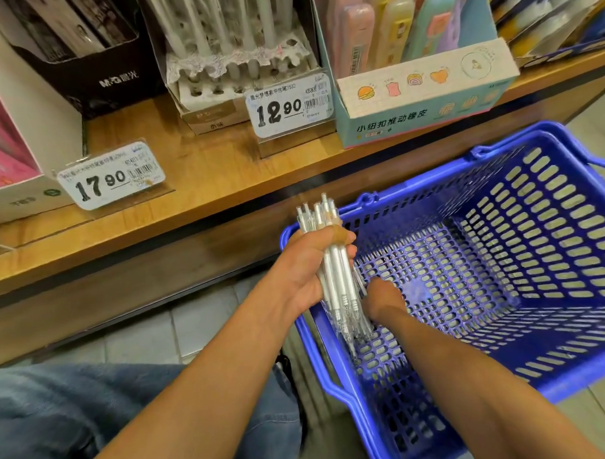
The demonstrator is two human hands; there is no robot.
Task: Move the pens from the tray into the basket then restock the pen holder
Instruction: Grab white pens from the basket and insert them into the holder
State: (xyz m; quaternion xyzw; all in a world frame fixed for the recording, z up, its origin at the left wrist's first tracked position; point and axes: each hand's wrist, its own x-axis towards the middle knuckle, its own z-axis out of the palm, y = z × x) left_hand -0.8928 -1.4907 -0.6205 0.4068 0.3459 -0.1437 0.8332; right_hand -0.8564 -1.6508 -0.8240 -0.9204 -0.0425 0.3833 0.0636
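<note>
My left hand (307,263) grips a bundle of white pens (335,262) upright over the left end of the blue basket (505,376). Their clicker ends stick up above my fingers. My right hand (380,300) is down inside the basket, fingers curled round the lower ends of pens lying against the basket's left wall. The white pen holder (217,91) stands on the wooden shelf above, with a few white pens in its back rows and several bare holes in front.
On the wooden shelf (206,171) stand price tags reading 17.90 (110,177) and 12.90 (290,106), a black M&G box (93,71) and a pastel eraser display box (423,91). My denim-clad knee (95,418) is at the lower left, on the tiled floor.
</note>
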